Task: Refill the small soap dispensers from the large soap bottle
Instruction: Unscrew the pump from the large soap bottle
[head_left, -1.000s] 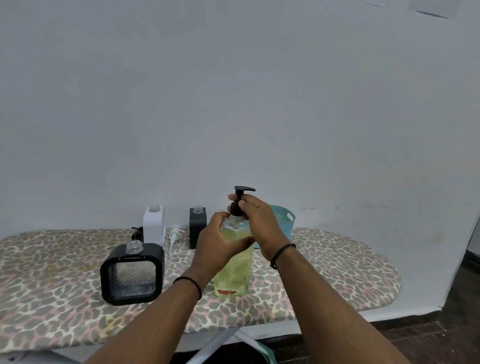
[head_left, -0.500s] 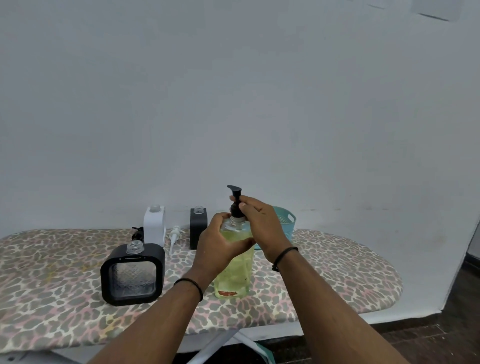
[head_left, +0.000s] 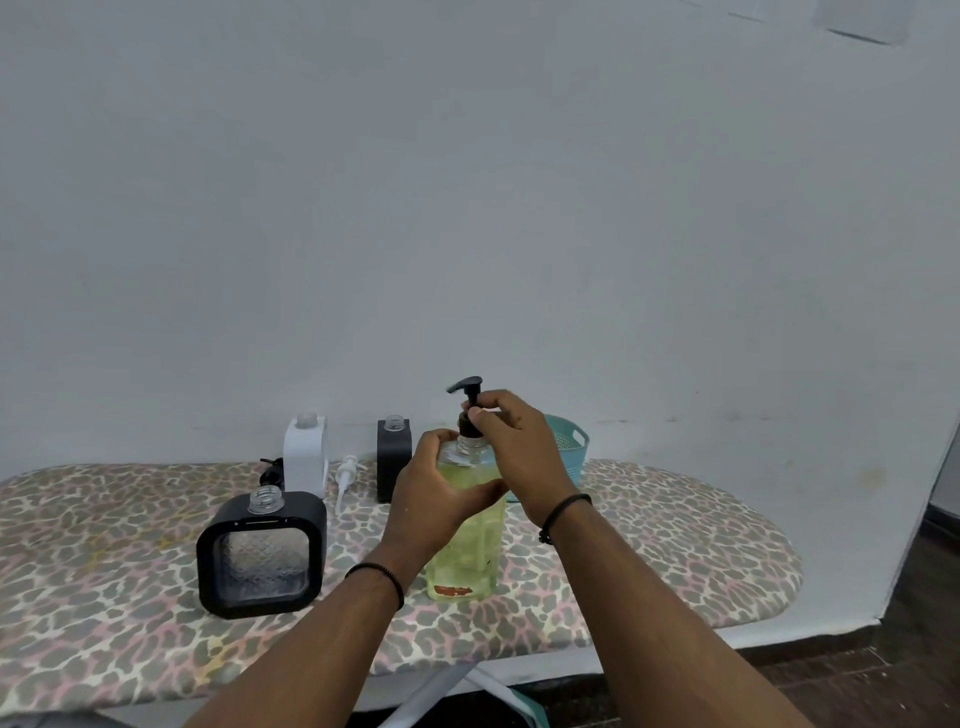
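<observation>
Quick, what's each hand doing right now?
Left hand: fingers wrapped round the large soap bottle.
Right hand: fingers pinching the bottle's black pump.

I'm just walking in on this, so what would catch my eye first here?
Front and centre, the large soap bottle of yellow-green liquid stands on the leopard-print ironing board, the left hand gripping its body while the right hand pinches its black pump. To its left sits a black square dispenser with its neck open.
</observation>
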